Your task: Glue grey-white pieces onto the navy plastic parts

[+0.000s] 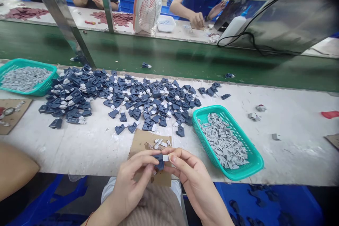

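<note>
My left hand [136,171] pinches a dark blue plastic part [159,162] between thumb and fingers, over the table's front edge. My right hand [186,167] grips a small light grey plastic piece [166,158] that meets the blue part's upper right side. Whether the two are joined I cannot tell. Below them lies a piece of brown cardboard [140,139] with several loose grey pieces [161,143] on it. Right of my hands stands a green basket [254,152] filled with similar grey pieces. A wide heap of dark blue parts [148,99], many with white tips, spreads beyond the cardboard.
A second green basket [45,90] of small grey pieces stands at the far left. Behind the table runs a green belt [169,56] with a few parts. Metal posts [63,21] rise there. Co-workers [196,3] sit across. A blue bin [291,204] is below right.
</note>
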`<state>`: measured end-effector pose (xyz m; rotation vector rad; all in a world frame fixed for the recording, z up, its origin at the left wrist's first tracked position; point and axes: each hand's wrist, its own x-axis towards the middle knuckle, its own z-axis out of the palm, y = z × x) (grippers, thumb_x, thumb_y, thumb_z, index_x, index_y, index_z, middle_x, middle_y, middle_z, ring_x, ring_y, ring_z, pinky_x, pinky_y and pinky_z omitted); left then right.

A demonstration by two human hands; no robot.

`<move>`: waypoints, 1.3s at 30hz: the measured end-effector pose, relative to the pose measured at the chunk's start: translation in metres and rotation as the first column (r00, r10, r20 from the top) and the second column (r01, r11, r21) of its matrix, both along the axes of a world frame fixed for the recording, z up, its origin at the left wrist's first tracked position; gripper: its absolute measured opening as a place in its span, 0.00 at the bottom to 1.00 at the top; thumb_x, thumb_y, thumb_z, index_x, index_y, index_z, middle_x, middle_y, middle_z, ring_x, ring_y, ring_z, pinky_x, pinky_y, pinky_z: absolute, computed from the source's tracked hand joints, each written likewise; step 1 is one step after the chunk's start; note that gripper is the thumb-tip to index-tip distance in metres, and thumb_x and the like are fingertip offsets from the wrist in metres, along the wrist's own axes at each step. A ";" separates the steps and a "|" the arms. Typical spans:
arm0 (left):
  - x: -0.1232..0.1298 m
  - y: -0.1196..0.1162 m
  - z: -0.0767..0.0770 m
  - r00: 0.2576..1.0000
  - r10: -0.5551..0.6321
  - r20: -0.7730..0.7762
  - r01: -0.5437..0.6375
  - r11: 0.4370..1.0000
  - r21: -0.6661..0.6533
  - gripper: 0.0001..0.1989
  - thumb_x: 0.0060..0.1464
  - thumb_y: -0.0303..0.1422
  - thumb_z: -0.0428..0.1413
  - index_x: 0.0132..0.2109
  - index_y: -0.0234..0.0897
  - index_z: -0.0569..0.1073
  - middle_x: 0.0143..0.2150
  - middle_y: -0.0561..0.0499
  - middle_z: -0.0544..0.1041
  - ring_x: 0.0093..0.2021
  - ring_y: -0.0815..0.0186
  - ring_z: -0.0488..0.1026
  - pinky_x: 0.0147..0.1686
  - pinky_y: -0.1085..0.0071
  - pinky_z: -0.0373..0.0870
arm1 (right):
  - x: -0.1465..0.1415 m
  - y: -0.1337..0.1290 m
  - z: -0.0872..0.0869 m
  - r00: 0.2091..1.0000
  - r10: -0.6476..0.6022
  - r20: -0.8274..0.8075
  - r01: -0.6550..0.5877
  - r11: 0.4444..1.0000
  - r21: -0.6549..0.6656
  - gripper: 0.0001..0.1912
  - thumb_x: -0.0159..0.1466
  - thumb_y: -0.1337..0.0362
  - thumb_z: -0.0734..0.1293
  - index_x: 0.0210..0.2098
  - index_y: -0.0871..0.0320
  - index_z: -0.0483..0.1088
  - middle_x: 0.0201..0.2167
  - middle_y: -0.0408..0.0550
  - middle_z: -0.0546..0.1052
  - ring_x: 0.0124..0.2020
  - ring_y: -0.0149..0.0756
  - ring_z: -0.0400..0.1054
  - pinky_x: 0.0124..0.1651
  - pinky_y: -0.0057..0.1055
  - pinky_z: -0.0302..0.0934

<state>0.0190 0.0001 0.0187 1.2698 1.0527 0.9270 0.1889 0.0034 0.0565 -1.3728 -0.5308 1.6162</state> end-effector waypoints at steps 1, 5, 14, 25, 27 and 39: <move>0.002 0.000 0.000 1.000 0.028 0.012 -0.028 0.999 -0.033 0.10 0.64 0.33 0.53 0.49 0.43 0.76 0.55 0.45 0.79 0.53 0.57 0.78 0.45 0.67 0.78 | 0.000 0.000 0.000 1.000 -0.003 0.001 0.003 1.000 0.000 0.14 0.51 0.54 0.79 0.23 0.56 0.76 0.41 0.49 0.78 0.39 0.38 0.71 0.42 0.32 0.69; 0.009 -0.001 0.004 0.986 0.162 0.029 -0.157 0.978 -0.140 0.11 0.60 0.32 0.58 0.50 0.42 0.74 0.49 0.47 0.82 0.53 0.58 0.78 0.48 0.66 0.78 | 0.000 -0.001 -0.003 1.000 0.004 0.001 -0.004 1.000 0.019 0.13 0.52 0.55 0.79 0.24 0.56 0.77 0.40 0.48 0.78 0.41 0.39 0.71 0.45 0.32 0.68; 0.006 -0.002 -0.005 0.986 0.165 -0.013 -0.165 0.986 0.004 0.08 0.59 0.30 0.59 0.47 0.42 0.77 0.48 0.48 0.83 0.51 0.58 0.80 0.49 0.66 0.80 | -0.004 -0.002 -0.007 0.996 0.032 0.083 -0.037 0.997 0.060 0.13 0.52 0.56 0.78 0.22 0.56 0.76 0.35 0.46 0.77 0.39 0.38 0.70 0.44 0.30 0.65; 0.005 0.002 -0.009 0.976 0.210 -0.052 -0.167 0.884 0.436 0.20 0.56 0.17 0.57 0.50 0.44 0.75 0.48 0.54 0.84 0.49 0.65 0.81 0.52 0.74 0.77 | -0.010 0.001 -0.011 0.995 0.000 0.102 -0.005 0.999 0.054 0.15 0.51 0.57 0.80 0.23 0.57 0.73 0.37 0.45 0.78 0.41 0.37 0.74 0.44 0.28 0.65; 0.005 0.004 -0.010 0.979 0.202 -0.037 -0.167 0.887 0.430 0.20 0.55 0.16 0.57 0.49 0.45 0.75 0.49 0.55 0.84 0.49 0.67 0.81 0.53 0.75 0.76 | -0.011 0.002 -0.012 0.995 -0.015 0.094 0.009 0.998 0.068 0.16 0.51 0.58 0.80 0.23 0.56 0.70 0.35 0.44 0.78 0.40 0.36 0.73 0.43 0.27 0.65; 0.011 0.026 0.009 0.965 0.260 0.040 -0.260 0.924 0.280 0.22 0.47 0.15 0.59 0.47 0.42 0.76 0.40 0.55 0.85 0.42 0.65 0.83 0.45 0.77 0.79 | -0.025 0.024 -0.015 0.974 0.174 0.148 -0.187 0.979 0.081 0.27 0.55 0.40 0.72 0.42 0.54 0.79 0.18 0.40 0.68 0.17 0.27 0.55 0.19 0.23 0.53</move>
